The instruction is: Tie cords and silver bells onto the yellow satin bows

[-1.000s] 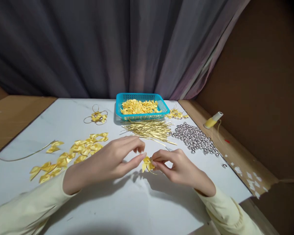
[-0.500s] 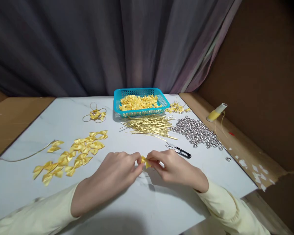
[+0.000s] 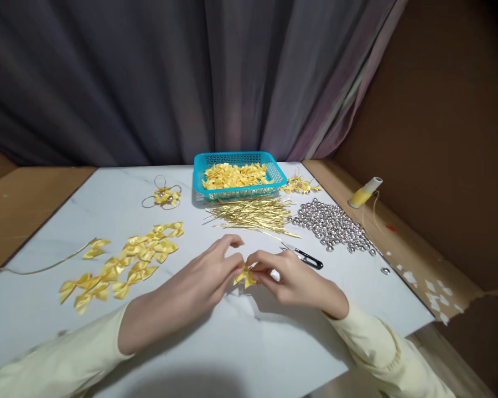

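Seemingly I adjust the yellow bow (image 3: 244, 278), my right hand (image 3: 296, 279) pinching it, my left hand (image 3: 197, 276) with unclear grip, and the next move should need steady fingers.

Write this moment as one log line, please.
right hand: pinching yellow bow | left hand: thumb at bow | black-handled snips: on table

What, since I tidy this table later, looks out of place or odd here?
One silver bead lies apart from the bead pile, near the white tabletop's right edge. Beyond that edge, white scraps lie scattered on the brown surface, like litter.
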A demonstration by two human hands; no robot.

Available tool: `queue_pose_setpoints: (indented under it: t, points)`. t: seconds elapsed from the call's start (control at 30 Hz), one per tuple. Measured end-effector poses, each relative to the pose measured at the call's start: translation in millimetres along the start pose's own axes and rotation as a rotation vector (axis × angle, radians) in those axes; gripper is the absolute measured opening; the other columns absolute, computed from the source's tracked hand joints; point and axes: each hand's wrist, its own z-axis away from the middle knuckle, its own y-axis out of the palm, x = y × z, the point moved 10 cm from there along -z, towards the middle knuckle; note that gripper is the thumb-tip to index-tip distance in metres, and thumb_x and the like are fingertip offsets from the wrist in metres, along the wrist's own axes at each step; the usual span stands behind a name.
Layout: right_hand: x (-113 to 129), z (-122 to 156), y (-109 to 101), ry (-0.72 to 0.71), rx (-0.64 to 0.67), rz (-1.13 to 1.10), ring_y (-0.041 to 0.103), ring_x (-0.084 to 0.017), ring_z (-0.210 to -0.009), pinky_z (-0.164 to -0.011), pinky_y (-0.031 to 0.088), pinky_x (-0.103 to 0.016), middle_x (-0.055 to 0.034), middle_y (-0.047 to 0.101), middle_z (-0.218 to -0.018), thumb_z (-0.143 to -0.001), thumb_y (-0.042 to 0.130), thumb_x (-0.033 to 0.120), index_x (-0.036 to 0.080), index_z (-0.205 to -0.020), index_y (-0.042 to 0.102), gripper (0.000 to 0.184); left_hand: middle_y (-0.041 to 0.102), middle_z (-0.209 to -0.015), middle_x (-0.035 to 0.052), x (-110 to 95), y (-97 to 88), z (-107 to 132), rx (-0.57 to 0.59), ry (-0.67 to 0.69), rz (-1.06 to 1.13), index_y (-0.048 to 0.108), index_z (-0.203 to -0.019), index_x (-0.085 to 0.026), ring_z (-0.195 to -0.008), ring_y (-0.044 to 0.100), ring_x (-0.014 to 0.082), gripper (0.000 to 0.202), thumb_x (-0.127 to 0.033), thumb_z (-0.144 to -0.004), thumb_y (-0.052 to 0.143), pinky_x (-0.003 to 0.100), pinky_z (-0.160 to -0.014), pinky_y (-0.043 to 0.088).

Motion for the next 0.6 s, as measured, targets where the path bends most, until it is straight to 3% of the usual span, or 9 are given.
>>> queue_pose_setpoints:
  t: [0.17, 0.47, 0.6]
  points:
    - [-4, -2, -2, 0.003, -0.030, -0.028, 0.061, -0.011, -0.060, -0.057, 0.043, -0.020, -0.0005, 0.066, -0.070, -0.080, 0.048, 0.005, 0.017, -0.097, 0.056, 0.022, 0.052, -0.079, 0.0014, 6, 3.4, -6, 0.070, -0.039, 0.133, 0.048, -0.082, -0.018, -0.071, 0.050, 0.0152, 0.024, -0.023, -0.096, 0.029, 0.027, -0.065, 0.038]
    - [-5, -4, -4, 0.022, -0.057, -0.010, 0.063, -0.012, -0.064, -0.060, 0.044, -0.021, -0.0032, 0.069, -0.077, -0.081, 0.048, 0.006, 0.014, -0.095, 0.061, 0.021, 0.052, -0.074, -0.0004, 6, 2.8, -6, 0.079, -0.047, 0.123, 0.047, -0.080, -0.017, -0.066, 0.050, 0.0135, 0.023, -0.023, -0.095, 0.032, 0.025, -0.061, 0.034]
    - [-5, -4, -7, 0.004, -0.091, 0.009, 0.062, -0.011, -0.065, -0.061, 0.043, -0.020, -0.0017, 0.070, -0.080, -0.080, 0.049, 0.004, 0.017, -0.095, 0.064, 0.025, 0.053, -0.071, -0.0021, 13, 2.2, -6, 0.057, -0.116, 0.156, 0.049, -0.080, -0.018, -0.064, 0.051, 0.0125, 0.025, -0.028, -0.095, 0.032, 0.024, -0.060, 0.034]
